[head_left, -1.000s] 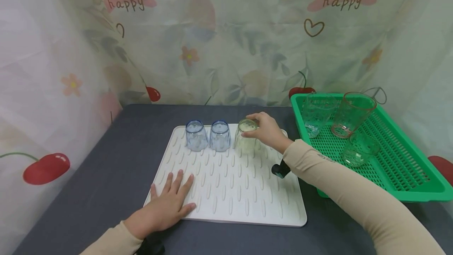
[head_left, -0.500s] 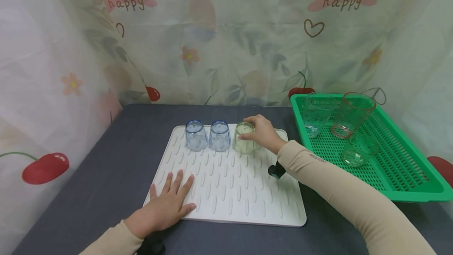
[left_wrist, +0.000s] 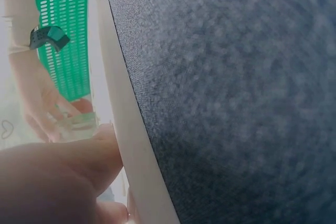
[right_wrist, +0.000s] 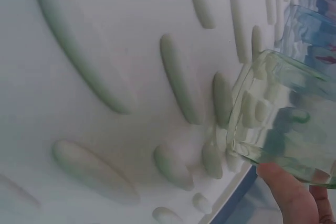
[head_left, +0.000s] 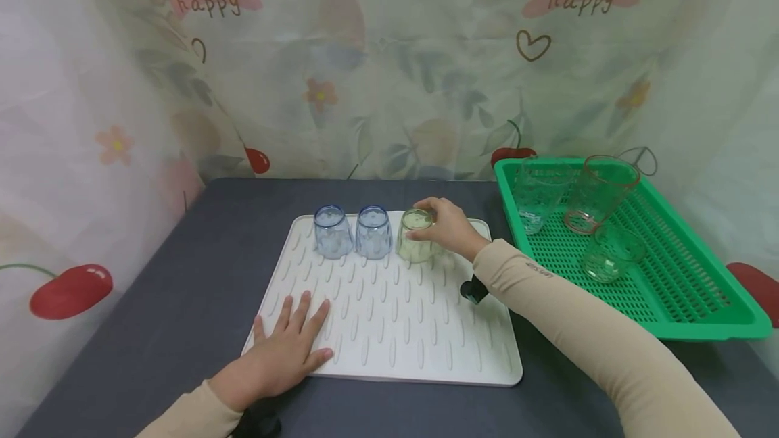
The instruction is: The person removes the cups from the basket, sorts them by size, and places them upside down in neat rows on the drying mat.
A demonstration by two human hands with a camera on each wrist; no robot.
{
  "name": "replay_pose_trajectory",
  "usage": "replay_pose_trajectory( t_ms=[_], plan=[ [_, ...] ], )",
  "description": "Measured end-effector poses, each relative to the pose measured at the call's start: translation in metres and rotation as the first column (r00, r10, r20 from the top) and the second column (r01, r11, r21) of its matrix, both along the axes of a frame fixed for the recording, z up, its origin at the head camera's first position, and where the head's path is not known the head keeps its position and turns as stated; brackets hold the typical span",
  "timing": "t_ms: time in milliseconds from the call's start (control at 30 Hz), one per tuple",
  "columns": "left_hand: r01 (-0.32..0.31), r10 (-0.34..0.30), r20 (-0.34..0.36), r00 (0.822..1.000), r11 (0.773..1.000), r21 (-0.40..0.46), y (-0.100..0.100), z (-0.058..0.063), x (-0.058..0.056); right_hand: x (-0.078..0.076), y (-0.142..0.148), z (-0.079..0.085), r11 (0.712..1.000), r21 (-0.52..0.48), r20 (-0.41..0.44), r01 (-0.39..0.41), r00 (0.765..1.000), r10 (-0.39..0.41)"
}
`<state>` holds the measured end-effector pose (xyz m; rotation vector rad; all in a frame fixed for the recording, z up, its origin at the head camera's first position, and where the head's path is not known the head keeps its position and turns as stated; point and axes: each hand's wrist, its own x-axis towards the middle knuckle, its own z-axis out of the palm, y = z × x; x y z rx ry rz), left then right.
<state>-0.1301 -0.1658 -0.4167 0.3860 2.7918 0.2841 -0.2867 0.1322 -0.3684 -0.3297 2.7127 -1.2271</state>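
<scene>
In the head view my right hand (head_left: 453,227) grips a pale yellow-green glass (head_left: 414,247) from its right side, thumb in front and fingers behind. The glass stands upside down on a white ribbed drying mat (head_left: 420,363). The right wrist view shows this greenish glass (right_wrist: 283,114) tilted by the camera angle, with fingertips at its side. Just left of it, two blue glasses, a nearer blue glass (head_left: 374,238) and a farther blue glass (head_left: 333,238), also stand upside down in a row. My left hand (head_left: 276,360) lies with spread fingers on the mat's front left corner.
A green perforated basket (head_left: 688,326) stands right of the mat. In it are a tall clear glass (head_left: 538,195), a pink-rimmed glass (head_left: 599,195) and a low clear glass (head_left: 611,255). A dark cloth (head_left: 152,330) covers the table; a printed curtain (head_left: 389,73) hangs behind.
My right hand has shifted the yellow-green glass slightly left, closer to the blue glasses. The left hand stays on the mat. The head view has shifted slightly.
</scene>
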Motion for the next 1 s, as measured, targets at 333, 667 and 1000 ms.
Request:
replay_pose_trajectory(
  t_ms=[333,667,1000],
  plan=[
    [0.001,-0.001,-0.005,1.0,1.0,-0.001,-0.0029,-0.002,-0.0005,-0.0022,-0.0016,-0.0033,1.0,-0.024,0.028,0.012,1.0,-0.012],
    [0.003,-0.003,-0.001,1.0,1.0,0.015,-0.0027,0.0,0.0005,-0.0014,-0.0038,-0.0061,0.999,-0.023,0.029,0.025,0.999,-0.024],
    [0.005,-0.006,0.008,1.0,1.0,0.008,-0.0016,-0.0013,-0.0017,-0.0004,0.0012,0.0002,0.999,0.01,0.021,-0.031,0.999,0.031]
  ],
)
